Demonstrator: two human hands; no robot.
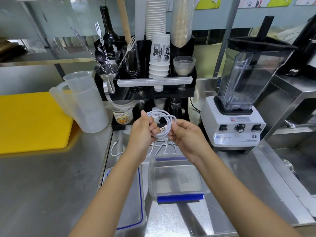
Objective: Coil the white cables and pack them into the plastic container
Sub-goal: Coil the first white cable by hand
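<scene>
Two task pieces sit nearest you on the steel counter [51, 185]: the clear plastic container [176, 178] and, left of it, its lid [135, 199]. Beyond lies a loose white cable [160, 147]. Above it, your left hand [142, 132] and right hand [186, 134] both pinch the coiled white cable [164, 122].

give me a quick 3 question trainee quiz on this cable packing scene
1. True or false: the container already holds a coiled cable.
2. Which hands hold the coil? A) left only B) right only C) both
3. Fill in: the lid lies to the ___ of the container.

Key: 1 false, it looks empty; a loose cable lies behind it. 2 C, left hand and right hand. 3 left.
</scene>
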